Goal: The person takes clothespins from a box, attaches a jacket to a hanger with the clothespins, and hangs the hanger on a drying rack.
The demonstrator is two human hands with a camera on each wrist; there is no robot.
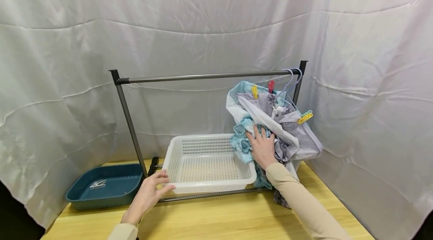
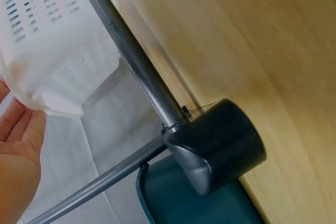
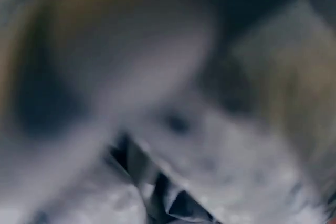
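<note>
The left hand (image 1: 147, 195) is gripping the near-left corner of the white basket (image 1: 209, 163) on the bench (image 1: 220, 217). The right hand (image 1: 262, 148), fingers spread flat and grasping nothing, is pressing the hanging clothes (image 1: 274, 123) just right of the basket's right rim.

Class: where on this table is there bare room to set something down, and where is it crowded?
Bare wood lies along the table front, between the two sleeves. The white basket is empty inside. It is crowded at the right, where the right hand presses the hanging clothes.
</note>
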